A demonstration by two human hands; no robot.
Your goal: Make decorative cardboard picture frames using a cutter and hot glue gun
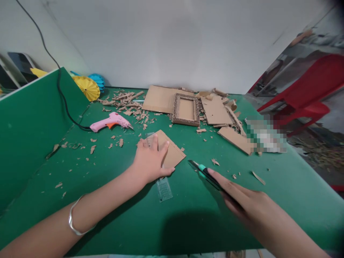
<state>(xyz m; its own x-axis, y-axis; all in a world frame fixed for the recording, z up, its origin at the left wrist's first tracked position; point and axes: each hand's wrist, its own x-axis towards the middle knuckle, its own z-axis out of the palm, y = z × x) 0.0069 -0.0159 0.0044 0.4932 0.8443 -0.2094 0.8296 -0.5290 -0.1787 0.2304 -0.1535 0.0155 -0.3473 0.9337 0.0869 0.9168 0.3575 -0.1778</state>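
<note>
My left hand point(150, 157) lies spread over a small piece of cardboard point(173, 156) and a clear plastic ruler point(164, 190), pressing both to the green table. The ruler's near end sticks out below my palm, and its middle is hidden under the hand. In my right hand point(239, 195) is a utility knife point(205, 172) with a black and teal handle. Its blade points toward the cardboard's right corner and sits a little apart from it. My fingers are wrapped round the knife's handle.
A pink glue gun point(113, 121) with a black cord lies at left. Behind are a cardboard frame point(186, 109), a cardboard sheet point(159, 98), other pieces and many scraps. A green partition point(32, 125) bounds the left; a red chair point(303, 93) stands beyond the right edge.
</note>
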